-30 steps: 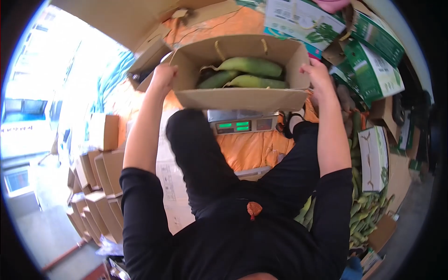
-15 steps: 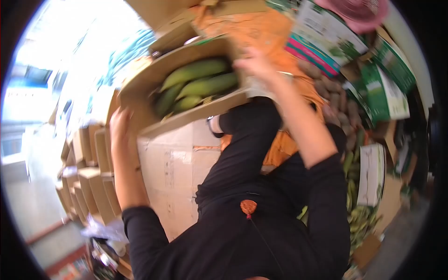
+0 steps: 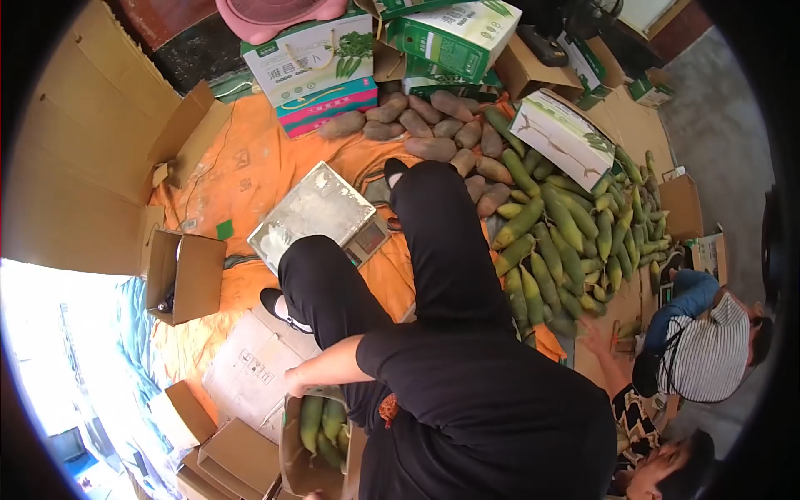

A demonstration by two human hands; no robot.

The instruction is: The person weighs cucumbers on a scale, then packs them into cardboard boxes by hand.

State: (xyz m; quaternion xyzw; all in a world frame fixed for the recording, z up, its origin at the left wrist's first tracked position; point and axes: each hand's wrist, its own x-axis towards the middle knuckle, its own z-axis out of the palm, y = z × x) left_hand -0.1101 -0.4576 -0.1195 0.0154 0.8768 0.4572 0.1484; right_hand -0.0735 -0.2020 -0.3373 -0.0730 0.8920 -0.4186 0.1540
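Note:
An open cardboard box (image 3: 290, 446) holding several long green radishes (image 3: 312, 421) sits low beside my left hip. My right hand (image 3: 295, 382) grips its far rim, with most of the fingers hidden. At the picture's bottom edge only a sliver of my left hand (image 3: 313, 495) shows, closed on the opposite rim. Flattened cardboard (image 3: 250, 362) lies just beyond the box. More open cardboard boxes (image 3: 237, 454) stand close on its left side.
Ahead of my knees lies a weighing scale (image 3: 317, 212) on orange cloth (image 3: 208, 192). Sweet potatoes (image 3: 433, 148) and a large heap of green radishes (image 3: 567, 242) spread rightward. Printed cartons (image 3: 312, 62) stand at the back. Two people (image 3: 704, 342) are at the lower right.
The box of radishes has gone from in front of me down to my left side, held in both hands. My view has turned toward the right, bringing the radish heap and other people into sight.

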